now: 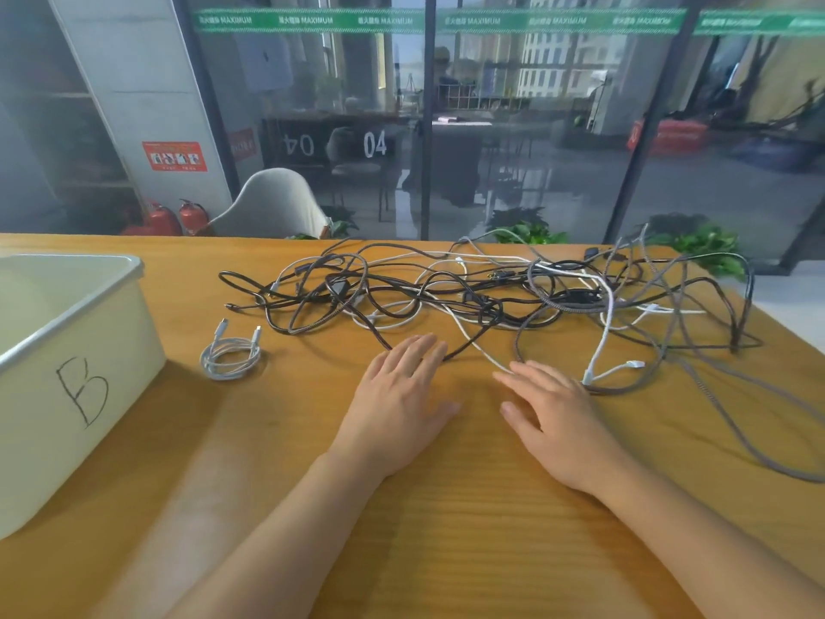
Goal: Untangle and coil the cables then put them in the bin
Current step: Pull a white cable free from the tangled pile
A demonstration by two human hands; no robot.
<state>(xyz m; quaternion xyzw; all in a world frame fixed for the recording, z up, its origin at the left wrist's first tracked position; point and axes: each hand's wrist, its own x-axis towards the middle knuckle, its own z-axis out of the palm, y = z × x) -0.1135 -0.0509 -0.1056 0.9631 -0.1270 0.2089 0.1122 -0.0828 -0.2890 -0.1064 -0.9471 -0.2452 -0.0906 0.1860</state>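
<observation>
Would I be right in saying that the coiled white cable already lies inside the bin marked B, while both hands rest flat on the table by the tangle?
Not quite. In the head view, the coiled white cable lies on the table beside the bin, not inside it. The rest holds: the left hand and right hand rest flat by the tangle.

tangled cables (491, 297) on table (446, 529), both hands flat, bin (89, 350) left
</observation>
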